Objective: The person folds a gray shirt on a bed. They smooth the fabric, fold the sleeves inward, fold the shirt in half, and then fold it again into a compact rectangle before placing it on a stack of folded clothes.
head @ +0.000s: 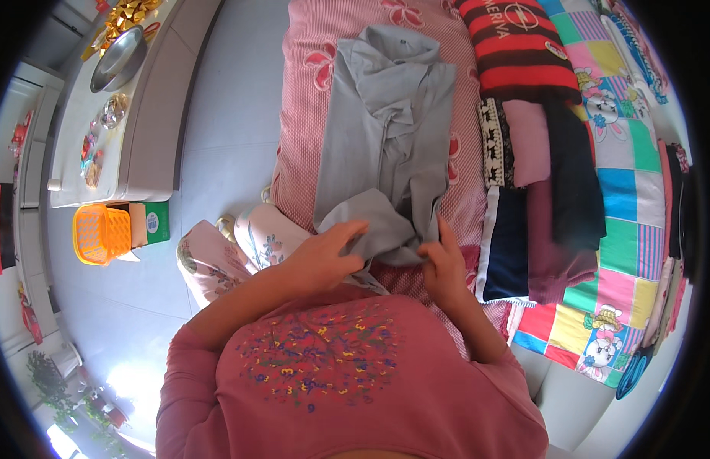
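Note:
A grey collared shirt (355, 143) lies lengthwise on a pink patterned cover (300, 115), its collar at the far end and its front creased. Its near end is bunched and lifted between my hands. My left hand (323, 255) grips the left part of this end between thumb and fingers. On the right, my right hand (444, 267) pinches the shirt's edge near its lower corner. Some fingertips are hidden by the cloth.
Folded clothes, including a pink garment (527, 140) and a red-and-black striped shirt (521, 51), lie to the right on a patchwork quilt (619, 241). At left stand a counter (151, 109) with a metal bowl (120, 60) and an orange plastic basket (102, 235) on the floor.

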`<state>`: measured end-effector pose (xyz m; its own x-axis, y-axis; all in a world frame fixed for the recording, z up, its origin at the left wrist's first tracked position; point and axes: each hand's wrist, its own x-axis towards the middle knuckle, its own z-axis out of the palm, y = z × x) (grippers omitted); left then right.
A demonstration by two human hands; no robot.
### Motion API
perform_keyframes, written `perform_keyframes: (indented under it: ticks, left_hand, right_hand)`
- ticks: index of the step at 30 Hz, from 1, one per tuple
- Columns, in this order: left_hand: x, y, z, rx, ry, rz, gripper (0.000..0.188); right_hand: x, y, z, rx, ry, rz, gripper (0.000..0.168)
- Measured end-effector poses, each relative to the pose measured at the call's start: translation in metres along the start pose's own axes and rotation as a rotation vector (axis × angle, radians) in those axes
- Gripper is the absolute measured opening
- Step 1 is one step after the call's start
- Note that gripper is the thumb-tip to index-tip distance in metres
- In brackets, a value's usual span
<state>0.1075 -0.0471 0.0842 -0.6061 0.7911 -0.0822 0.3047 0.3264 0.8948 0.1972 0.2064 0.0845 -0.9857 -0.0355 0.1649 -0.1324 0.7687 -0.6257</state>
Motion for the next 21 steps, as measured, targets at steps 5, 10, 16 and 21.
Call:
perform_keyframes:
  ticks: [5, 10, 16, 21]
  left_hand:
    - [-0.051, -0.012, -0.01, 0.162, -0.07, 0.275, 0.009]
    - [-0.068, -0.012, -0.035, -0.057, -0.22, 0.196, 0.015]
    - [-0.065, -0.013, -0.039, -0.225, -0.266, -0.152, 0.021]
    - [-0.033, -0.022, -0.009, -0.166, -0.175, -0.338, 0.047]
  right_hand:
    - [-0.044, -0.008, -0.005, 0.178, -0.21, -0.048, 0.016]
    - [-0.052, -0.015, -0.017, 0.194, -0.358, -0.176, 0.015]
    - [-0.058, -0.028, -0.026, 0.796, -0.671, 0.514, 0.034]
    - [-0.038, -0.031, 0.014, 0.581, -0.438, 0.696, 0.047]
